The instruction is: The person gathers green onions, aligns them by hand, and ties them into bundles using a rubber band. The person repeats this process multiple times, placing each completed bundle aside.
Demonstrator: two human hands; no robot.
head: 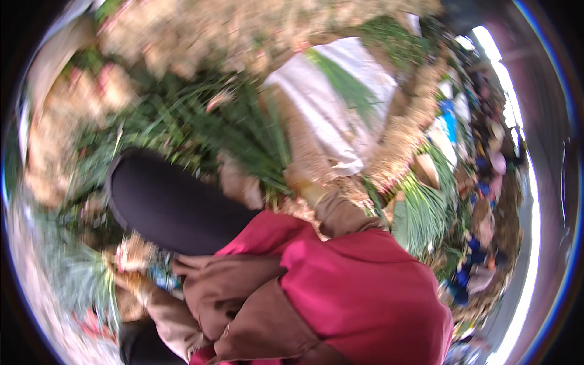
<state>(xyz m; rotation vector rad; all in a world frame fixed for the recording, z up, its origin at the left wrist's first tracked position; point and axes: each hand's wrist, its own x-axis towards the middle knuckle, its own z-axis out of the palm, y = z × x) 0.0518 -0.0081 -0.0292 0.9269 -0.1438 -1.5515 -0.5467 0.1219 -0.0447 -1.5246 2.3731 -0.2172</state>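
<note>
My left hand (130,280), in a yellowish glove, grips a bunch of green onions (82,269) at lower left. Its long leaves fan out to the left, and the pale root end (134,252) shows beside my fingers. My right hand (305,186), gloved too, is closed at the gathered base of another bunch of long green leaves (255,141); blur hides the fingers. Those leaves spread up and left over a pile of greens (169,132). Just above my right hand lies a white woven sack (337,100) with some leaves on it.
Stacked onions with pale roots (191,32) line the top. Further root-out rows (406,132) and bunches of green onions (422,205) stand at right. My dark-clad leg (178,200) crosses the left. Several people (483,269) are at the far right.
</note>
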